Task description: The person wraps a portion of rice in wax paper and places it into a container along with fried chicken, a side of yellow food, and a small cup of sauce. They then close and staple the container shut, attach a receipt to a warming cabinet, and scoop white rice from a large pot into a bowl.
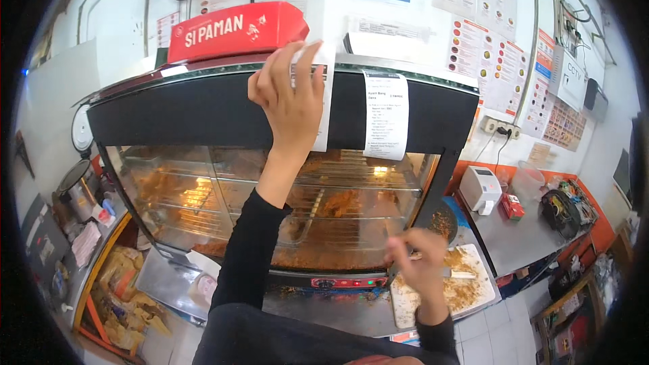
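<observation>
My left hand [291, 96] is raised to the top edge of a glass-fronted food warming cabinet [213, 106], its fingers over a long white paper slip [324, 111] that hangs down the black front panel. Whether the fingers pinch the slip is hidden. A second printed slip [385, 116] hangs on the panel further right. My right hand [418, 258], blurred, is low at the right, above a white cutting board [476, 294] strewn with brown crumbs. A knife with a pale handle [461, 274] lies there. Behind the glass are wire racks with brown fried food [339, 203].
A red cardboard box [228, 30] sits on top of the cabinet. On the steel counter at right stand a white label printer [480, 190], a small red box [512, 206] and a black container [560, 213]. At left, a metal pot [78, 182] stands on a side counter.
</observation>
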The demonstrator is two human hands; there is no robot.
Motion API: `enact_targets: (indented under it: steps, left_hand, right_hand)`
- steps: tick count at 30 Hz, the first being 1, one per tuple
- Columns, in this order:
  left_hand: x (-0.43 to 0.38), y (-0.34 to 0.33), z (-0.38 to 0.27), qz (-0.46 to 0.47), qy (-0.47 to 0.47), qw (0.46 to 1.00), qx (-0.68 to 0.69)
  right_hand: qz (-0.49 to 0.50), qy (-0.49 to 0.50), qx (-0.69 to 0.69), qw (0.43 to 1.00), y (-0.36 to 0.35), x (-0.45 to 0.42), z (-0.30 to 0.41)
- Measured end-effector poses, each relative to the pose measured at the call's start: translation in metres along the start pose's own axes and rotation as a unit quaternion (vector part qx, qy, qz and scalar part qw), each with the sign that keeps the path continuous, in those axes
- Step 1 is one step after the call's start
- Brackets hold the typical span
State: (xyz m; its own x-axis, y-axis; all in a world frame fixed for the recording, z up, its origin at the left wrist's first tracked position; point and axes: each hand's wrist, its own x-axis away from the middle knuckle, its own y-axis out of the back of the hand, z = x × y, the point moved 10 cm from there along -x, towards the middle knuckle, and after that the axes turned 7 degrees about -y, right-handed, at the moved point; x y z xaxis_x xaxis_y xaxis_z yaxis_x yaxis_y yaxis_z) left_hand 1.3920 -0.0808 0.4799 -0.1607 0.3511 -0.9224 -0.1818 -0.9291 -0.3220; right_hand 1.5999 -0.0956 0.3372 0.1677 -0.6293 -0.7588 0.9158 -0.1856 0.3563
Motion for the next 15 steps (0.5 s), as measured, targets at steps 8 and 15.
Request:
enact_targets:
  steps: [8,15]
  left_hand:
    - [-0.007,-0.022,-0.02,0.185,-0.051,0.973,0.126]
    - [-0.02,-0.024,0.006,0.31,-0.05,0.929,0.199]
  right_hand:
    - [-0.199,0.162,0.206,0.944,0.145,-0.138,0.004]
    - [0.263,0.025,0.21,0.941,0.109,-0.255,-0.076]
